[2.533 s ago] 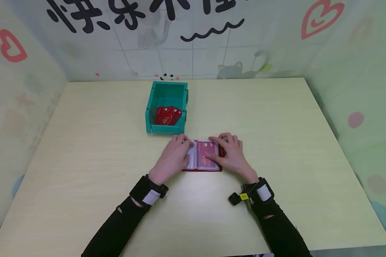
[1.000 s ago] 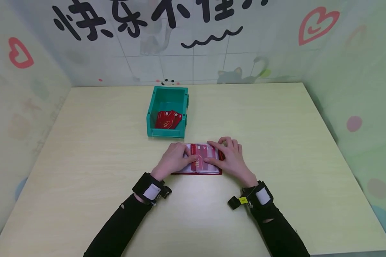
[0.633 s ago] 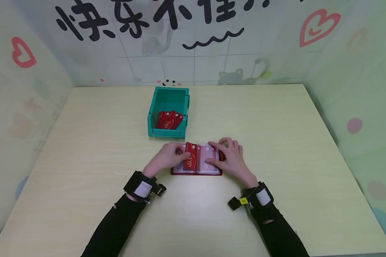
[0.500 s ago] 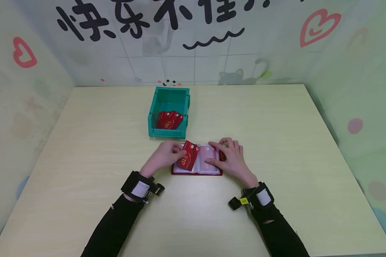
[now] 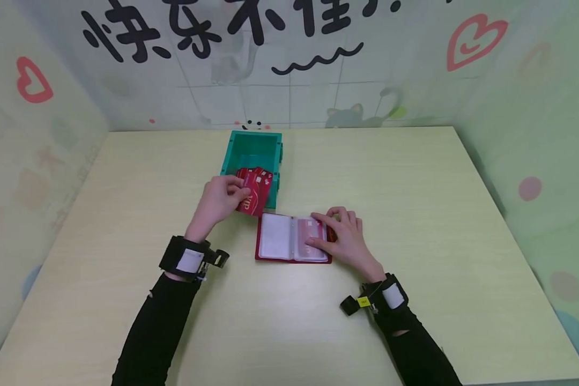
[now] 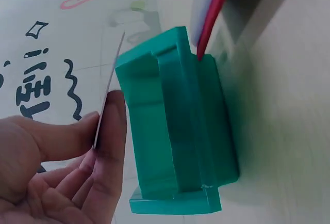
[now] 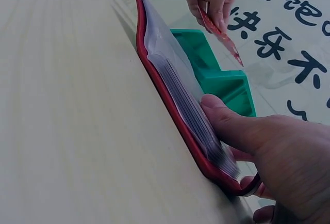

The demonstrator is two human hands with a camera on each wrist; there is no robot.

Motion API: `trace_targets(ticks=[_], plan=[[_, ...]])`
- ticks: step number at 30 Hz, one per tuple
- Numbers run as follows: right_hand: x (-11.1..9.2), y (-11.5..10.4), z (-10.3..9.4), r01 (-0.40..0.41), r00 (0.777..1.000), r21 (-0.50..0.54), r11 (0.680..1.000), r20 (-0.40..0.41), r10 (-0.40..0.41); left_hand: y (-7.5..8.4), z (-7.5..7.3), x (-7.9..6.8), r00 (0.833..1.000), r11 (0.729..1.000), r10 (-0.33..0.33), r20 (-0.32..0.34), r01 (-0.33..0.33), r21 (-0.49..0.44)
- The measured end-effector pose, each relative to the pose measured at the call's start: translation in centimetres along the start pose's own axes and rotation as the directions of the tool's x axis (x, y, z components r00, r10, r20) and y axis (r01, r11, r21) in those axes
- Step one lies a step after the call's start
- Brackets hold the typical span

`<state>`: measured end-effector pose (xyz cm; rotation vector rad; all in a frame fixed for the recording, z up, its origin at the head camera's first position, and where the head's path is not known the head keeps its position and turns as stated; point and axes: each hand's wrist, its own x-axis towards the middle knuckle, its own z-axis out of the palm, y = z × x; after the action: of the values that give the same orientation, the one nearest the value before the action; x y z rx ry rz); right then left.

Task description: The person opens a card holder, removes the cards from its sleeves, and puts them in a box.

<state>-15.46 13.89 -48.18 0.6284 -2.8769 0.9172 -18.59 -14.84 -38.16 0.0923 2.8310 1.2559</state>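
My left hand (image 5: 222,198) pinches a red VIP card (image 5: 257,201) between thumb and fingers. The card is over the front of the green bin (image 5: 257,146), overlapping the red cards (image 5: 242,173) inside it. In the left wrist view the card (image 6: 110,84) appears edge-on, beside the bin (image 6: 148,131). My right hand (image 5: 348,236) grips the right side of an opened card holder (image 5: 276,238) with a red cover and clear sleeves. Its thumb (image 7: 219,111) presses on the pages while the fingers lie behind the cover. A pinkish card (image 5: 307,236) shows through the right sleeve; the left sleeve looks plain white.
The bin stands at the back of the pale wooden table (image 5: 391,177), just behind the card holder. A printed wall (image 5: 313,96) borders the table's far edge, and side panels (image 5: 526,161) stand left and right.
My left hand has drawn the red card out of the holder's sleeve and carried it up and left to the bin. The right hand has stayed on the holder.
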Motion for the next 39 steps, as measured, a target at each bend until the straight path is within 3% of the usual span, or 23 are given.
trace_targets(ticks=[5, 10, 14, 16, 20, 23, 27, 29, 34, 39], plan=[[0.0, -0.1, 0.0, -0.013, 1.000, -0.001, 1.000, 0.009, 0.013, 0.1, 0.6, 2.5, 0.987, 0.996, 0.049, -0.153, -0.037, 0.078], [-0.1, -0.2, 0.1, -0.011, 1.000, 0.001, 1.000, 0.011, 0.011, 0.2, 1.8, 5.3, 0.990, 0.981, 0.075, -0.123, -0.051, 0.189], [-0.2, -0.3, 0.3, -0.007, 1.000, 0.001, 1.000, 0.012, 0.007, 0.0, 2.6, 6.2, 0.997, 0.956, 0.039, -0.067, -0.017, 0.294], [-0.3, -0.4, 0.3, -0.007, 1.000, 0.001, 1.000, 0.010, 0.007, 0.0, 3.0, 6.3, 0.999, 0.923, 0.024, -0.047, -0.004, 0.384], [-0.3, -0.4, 0.3, -0.004, 1.000, -0.004, 1.000, 0.004, 0.004, 0.0, 3.9, 6.3, 0.998, 0.815, 0.060, 0.001, -0.050, 0.578], [-0.3, -0.4, 0.3, 0.001, 1.000, 0.002, 1.000, -0.002, -0.001, 0.0, 4.3, 6.7, 0.991, 0.785, 0.086, 0.106, -0.134, 0.605], [-0.4, -0.4, 0.3, -0.003, 1.000, 0.010, 1.000, -0.010, 0.003, 0.0, 4.3, 7.6, 0.964, 0.807, 0.048, 0.263, -0.192, 0.559], [-0.4, -0.3, 0.3, -0.006, 1.000, 0.006, 1.000, -0.009, 0.006, 0.0, 4.2, 8.0, 0.960, 0.798, 0.028, 0.279, -0.189, 0.572], [-0.3, -0.2, 0.3, -0.005, 1.000, 0.003, 1.000, -0.008, 0.005, -0.1, 4.2, 8.3, 0.986, 0.791, 0.024, 0.166, -0.121, 0.600], [-0.1, -0.1, 0.3, 0.001, 1.000, -0.001, 1.000, -0.010, -0.001, -0.2, 4.1, 7.8, 0.995, 0.816, 0.039, 0.093, -0.085, 0.572]])
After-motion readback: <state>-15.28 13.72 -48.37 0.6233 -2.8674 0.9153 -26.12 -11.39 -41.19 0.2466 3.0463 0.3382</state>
